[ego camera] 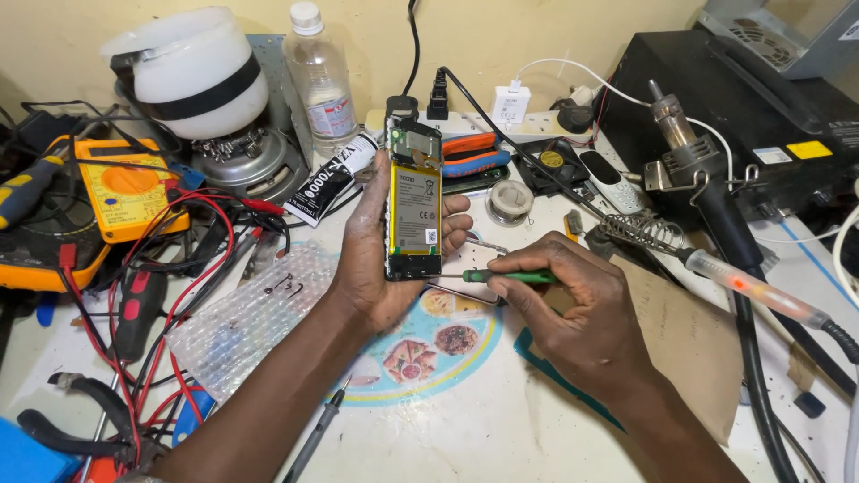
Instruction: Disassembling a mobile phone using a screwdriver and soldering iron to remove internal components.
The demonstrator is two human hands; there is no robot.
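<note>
The left hand (pixel 376 259) gripped one opened phone (pixel 414 201), thumb along its left edge and fingertips (pixel 456 224) curled round the right, holding it upright above the table's (pixel 501 420) middle. The phone's back was off, showing one yellow-edged battery with a pale label. The right hand (pixel 582 313) pinched one green-handled screwdriver (pixel 510 277) between thumb and fingers, its tip touching the phone's lower right edge.

Just beneath the hands lay one round mat (pixel 429 344) printed with food pictures, and to its left one sheet of bubble wrap (pixel 250 313). Farther left sat one yellow multimeter (pixel 121 188) with red leads (pixel 201 259). At the far side stood one clear bottle (pixel 320 76) with a white-and-red label, with one black-and-white tube (pixel 331 179) lying beside it. To the right, one soldering iron (pixel 752 286) rested in a coiled stand (pixel 640 233); one hot-air gun (pixel 684 143) stood behind it.
</note>
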